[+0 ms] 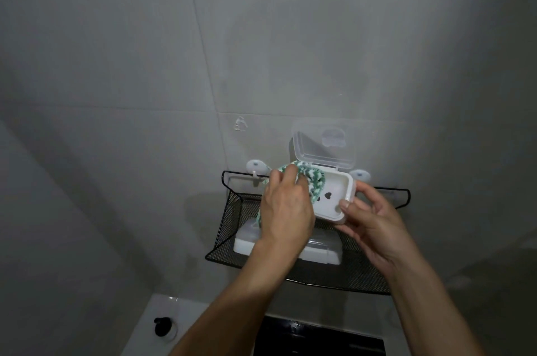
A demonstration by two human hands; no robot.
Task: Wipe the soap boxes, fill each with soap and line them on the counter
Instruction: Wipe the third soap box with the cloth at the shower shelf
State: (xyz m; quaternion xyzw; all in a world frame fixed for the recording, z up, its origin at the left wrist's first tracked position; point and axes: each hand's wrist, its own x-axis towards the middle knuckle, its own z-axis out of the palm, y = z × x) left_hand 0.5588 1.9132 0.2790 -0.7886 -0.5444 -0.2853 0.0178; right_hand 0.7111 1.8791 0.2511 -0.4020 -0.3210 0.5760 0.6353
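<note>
Left hand point(286, 210) wiping soap box point(334, 196), cloth point(308, 181)
</note>
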